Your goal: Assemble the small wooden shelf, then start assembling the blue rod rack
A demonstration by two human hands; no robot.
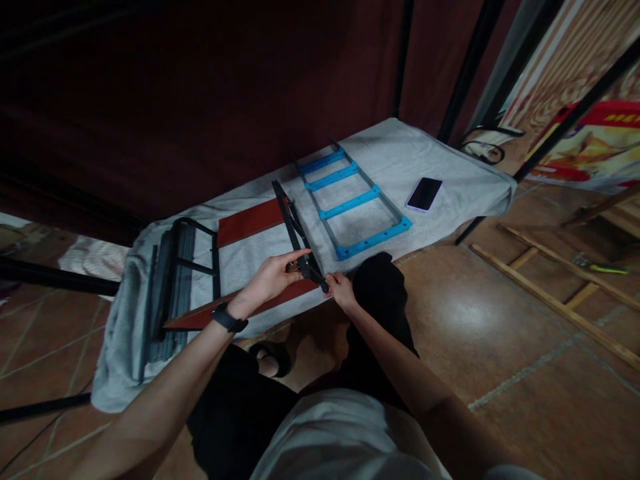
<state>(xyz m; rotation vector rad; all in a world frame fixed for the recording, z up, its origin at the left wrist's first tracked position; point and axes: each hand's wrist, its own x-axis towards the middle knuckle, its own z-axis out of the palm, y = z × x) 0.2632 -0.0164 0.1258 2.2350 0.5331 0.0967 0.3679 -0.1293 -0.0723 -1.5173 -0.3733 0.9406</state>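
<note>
A black metal folding frame (295, 230) slants across the reddish-brown boards (250, 223), with a second bar alongside its main bar. My left hand (273, 275), with a black watch on its wrist, grips the frame near its lower end from the left, forefinger stretched over it. At the frame's near tip, my right hand (341, 291) has its fingers closed on the end. Whether a small part sits between those fingertips is hidden. Left of the boards stands a black tubular frame (197, 267), next to a stack of grey tubes (183, 280).
A grey cloth (400, 150) covers the bench. On it lie a blue-and-grey ladder-like rack (350, 207) and a phone (425, 193). A wooden frame (535, 290) and a yellow-green handled tool (607, 269) are at right. Black poles (575, 113) stand around the bench.
</note>
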